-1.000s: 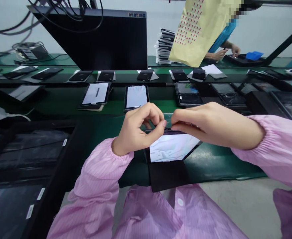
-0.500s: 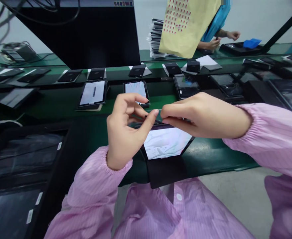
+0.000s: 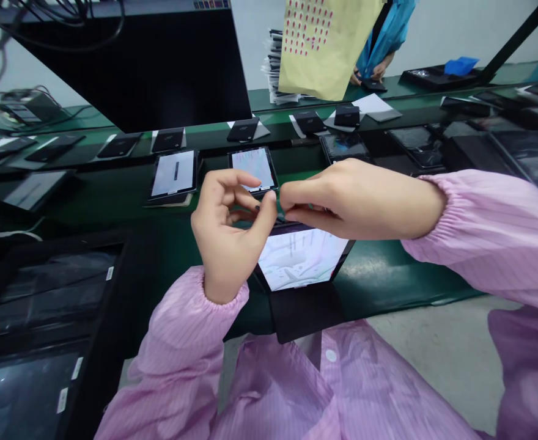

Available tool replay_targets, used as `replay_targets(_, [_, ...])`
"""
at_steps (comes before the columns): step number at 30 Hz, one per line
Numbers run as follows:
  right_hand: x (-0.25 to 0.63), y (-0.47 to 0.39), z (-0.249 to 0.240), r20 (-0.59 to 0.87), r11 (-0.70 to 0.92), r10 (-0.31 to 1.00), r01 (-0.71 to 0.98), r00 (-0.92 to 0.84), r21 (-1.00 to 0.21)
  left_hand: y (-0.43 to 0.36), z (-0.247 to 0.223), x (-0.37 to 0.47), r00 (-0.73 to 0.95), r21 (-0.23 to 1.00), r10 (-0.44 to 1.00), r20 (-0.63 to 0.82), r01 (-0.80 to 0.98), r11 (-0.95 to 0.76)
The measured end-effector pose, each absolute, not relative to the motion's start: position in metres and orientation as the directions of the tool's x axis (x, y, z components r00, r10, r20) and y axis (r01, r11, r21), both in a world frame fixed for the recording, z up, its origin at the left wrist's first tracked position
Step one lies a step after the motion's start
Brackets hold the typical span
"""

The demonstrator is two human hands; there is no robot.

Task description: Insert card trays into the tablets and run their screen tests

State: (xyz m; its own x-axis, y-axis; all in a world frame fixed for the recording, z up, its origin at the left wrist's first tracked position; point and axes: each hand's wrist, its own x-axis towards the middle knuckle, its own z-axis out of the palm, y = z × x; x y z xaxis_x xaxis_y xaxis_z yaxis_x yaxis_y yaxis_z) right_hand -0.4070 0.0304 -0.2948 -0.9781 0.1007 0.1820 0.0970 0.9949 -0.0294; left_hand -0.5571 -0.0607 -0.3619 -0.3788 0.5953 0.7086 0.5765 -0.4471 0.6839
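Note:
A tablet point(image 3: 301, 260) with a lit, pale screen leans in front of me, and a dark flap point(image 3: 305, 315) extends from its lower edge. Above its upper left edge is my left hand point(image 3: 232, 229), fingers curled and thumb close to them. A tiny dark spot shows by those fingertips; I cannot make out what it is. My right hand point(image 3: 342, 198) is closed in a pinch just to the right, thumb against forefinger, at the tablet's upper edge. Whatever lies in that pinch is too small and hidden to name. The fingertips of both hands nearly meet.
Two lit tablets, one left point(image 3: 175, 173) and one nearer the middle point(image 3: 253, 168), lie beyond my hands. A black monitor point(image 3: 159, 67) and a yellow sheet point(image 3: 326, 55) hang above. At left is a black tray point(image 3: 108, 305) with wrapped panels. A co-worker's hands point(image 3: 374, 76) hold a dark device.
Both my hands have shifted slightly left and up in view, still close together. The camera view has turned a little. The co-worker's hands have come together on a dark device.

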Motion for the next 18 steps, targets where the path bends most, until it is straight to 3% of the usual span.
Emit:
replay_targets(5, [-0.4067, 0.0317, -0.2922, 0.173, 0.992, 0.118, 0.107, -0.978, -0.073, -0.0600, -0.3602, -0.5574, -0.382, 0.686, 0.592, 0.709, 0.566, -0.457])
replay_targets(18, [-0.4075, 0.0308, -0.2912, 0.165, 0.992, 0.124, 0.118, -0.978, -0.048, -0.0582, -0.3606, -0.5566, -0.387, 0.701, 0.604, 0.697, 0.546, -0.459])
